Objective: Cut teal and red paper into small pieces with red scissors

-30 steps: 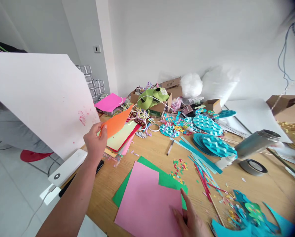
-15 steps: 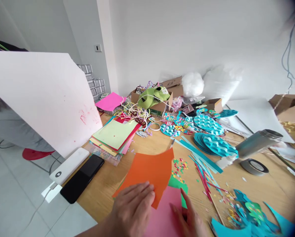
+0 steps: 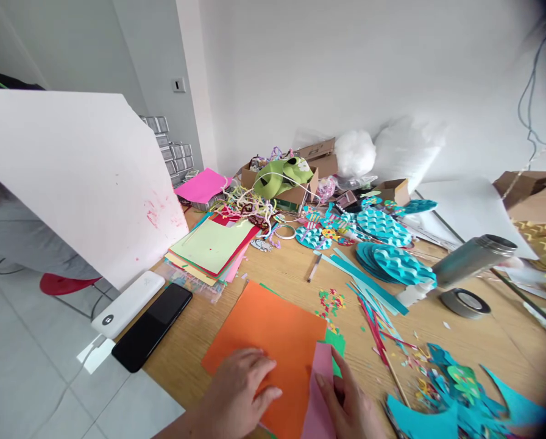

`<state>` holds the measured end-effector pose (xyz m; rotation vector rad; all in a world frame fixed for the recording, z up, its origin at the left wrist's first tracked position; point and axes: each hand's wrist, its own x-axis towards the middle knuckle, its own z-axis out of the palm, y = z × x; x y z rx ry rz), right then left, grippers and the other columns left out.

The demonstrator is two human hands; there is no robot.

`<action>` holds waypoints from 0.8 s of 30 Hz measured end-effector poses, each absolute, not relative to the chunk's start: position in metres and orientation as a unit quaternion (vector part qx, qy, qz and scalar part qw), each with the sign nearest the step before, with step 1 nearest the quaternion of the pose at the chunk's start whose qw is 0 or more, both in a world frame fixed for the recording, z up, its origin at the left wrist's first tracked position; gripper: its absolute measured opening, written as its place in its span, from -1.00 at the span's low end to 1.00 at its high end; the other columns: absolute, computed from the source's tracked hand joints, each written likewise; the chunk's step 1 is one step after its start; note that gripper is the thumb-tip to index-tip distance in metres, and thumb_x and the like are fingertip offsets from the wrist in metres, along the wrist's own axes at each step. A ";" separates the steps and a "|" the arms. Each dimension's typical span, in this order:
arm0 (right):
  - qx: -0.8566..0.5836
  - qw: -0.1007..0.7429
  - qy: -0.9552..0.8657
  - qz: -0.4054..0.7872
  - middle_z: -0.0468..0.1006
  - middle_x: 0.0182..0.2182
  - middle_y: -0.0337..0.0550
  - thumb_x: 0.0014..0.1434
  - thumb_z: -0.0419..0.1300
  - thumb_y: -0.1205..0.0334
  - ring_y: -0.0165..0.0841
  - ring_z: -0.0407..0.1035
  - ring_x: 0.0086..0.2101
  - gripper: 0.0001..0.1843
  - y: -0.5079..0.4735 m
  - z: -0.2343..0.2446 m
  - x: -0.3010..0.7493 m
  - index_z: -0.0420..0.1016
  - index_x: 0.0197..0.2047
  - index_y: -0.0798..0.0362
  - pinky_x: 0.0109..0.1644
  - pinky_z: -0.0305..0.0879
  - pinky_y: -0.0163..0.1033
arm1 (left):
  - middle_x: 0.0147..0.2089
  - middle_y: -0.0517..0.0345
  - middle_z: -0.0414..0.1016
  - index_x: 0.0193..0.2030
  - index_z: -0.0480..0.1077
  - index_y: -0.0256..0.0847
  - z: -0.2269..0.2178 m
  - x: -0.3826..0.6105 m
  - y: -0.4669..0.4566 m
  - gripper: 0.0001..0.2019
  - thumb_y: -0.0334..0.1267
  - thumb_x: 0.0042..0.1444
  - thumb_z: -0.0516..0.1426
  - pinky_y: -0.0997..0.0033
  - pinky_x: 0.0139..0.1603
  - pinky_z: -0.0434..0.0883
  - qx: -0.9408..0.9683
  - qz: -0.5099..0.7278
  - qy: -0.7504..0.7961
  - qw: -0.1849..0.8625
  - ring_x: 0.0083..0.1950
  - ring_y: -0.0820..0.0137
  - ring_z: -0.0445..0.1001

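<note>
An orange paper sheet (image 3: pixel 273 323) lies flat on the table in front of me. My left hand (image 3: pixel 239 387) rests on its lower left part, fingers and thumb apart, gripping nothing. At the sheet's right edge a strip of pink paper (image 3: pixel 319 372) shows; the rest of the pink is covered by the orange. My right hand (image 3: pixel 353 399) pinches this pink paper between thumb and fingers. Green paper (image 3: pixel 337 343) peeks out beside the right fingertips, underneath the others.
Left of the sheets are a black phone (image 3: pixel 152 326), a white power bank (image 3: pixel 129 305) and a stack of coloured paper (image 3: pixel 213 244). Beyond lie a pen (image 3: pixel 314 268) and paper confetti (image 3: pixel 331 300). Blue scraps (image 3: pixel 437 417), a grey tape roll (image 3: pixel 465 302) and a metal flask (image 3: pixel 471 262) are on the right.
The orange sheet, raised and curved before, now lies flat and covers most of the pink paper. My left hand's fingers have spread apart. The right hand stays at the pink paper's edge.
</note>
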<state>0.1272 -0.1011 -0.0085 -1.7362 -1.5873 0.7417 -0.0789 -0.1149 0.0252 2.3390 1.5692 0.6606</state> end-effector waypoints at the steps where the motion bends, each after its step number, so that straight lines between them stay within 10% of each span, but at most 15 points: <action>1: -0.664 0.329 -0.610 0.282 0.42 -0.64 -0.23 0.16 -0.14 -0.16 -0.28 0.36 -0.62 -0.31 -0.102 -0.010 0.128 0.17 0.15 0.22 -0.54 0.21 -0.27 | -0.13 0.13 0.51 -0.08 0.37 -0.13 0.025 -0.083 -0.114 -0.73 -0.27 0.03 0.15 0.31 0.00 0.40 0.794 0.226 0.552 0.117 -0.04 0.31 0.43; 11: -0.716 0.351 -0.533 0.284 0.51 -0.37 -0.09 0.02 -0.01 -0.25 -0.34 0.37 -0.60 -0.24 -0.121 -0.010 0.150 0.15 0.15 0.11 -0.54 0.30 -0.26 | 0.24 -0.02 0.17 0.16 0.21 -0.12 -0.002 -0.124 -0.123 -0.28 0.19 -0.12 0.13 0.01 0.18 0.22 0.854 0.150 0.491 0.085 0.28 0.06 0.06; 24: -0.670 0.369 -0.443 0.468 0.47 -0.22 0.04 -0.01 0.14 -0.14 -0.26 0.40 -0.36 -0.21 -0.120 0.003 0.147 0.09 0.16 0.18 -0.41 0.40 -0.21 | 0.27 0.01 0.14 0.17 0.21 -0.13 -0.015 -0.131 -0.122 -0.35 0.16 -0.02 0.07 0.07 0.17 0.24 0.870 0.155 0.467 0.006 0.28 0.10 0.06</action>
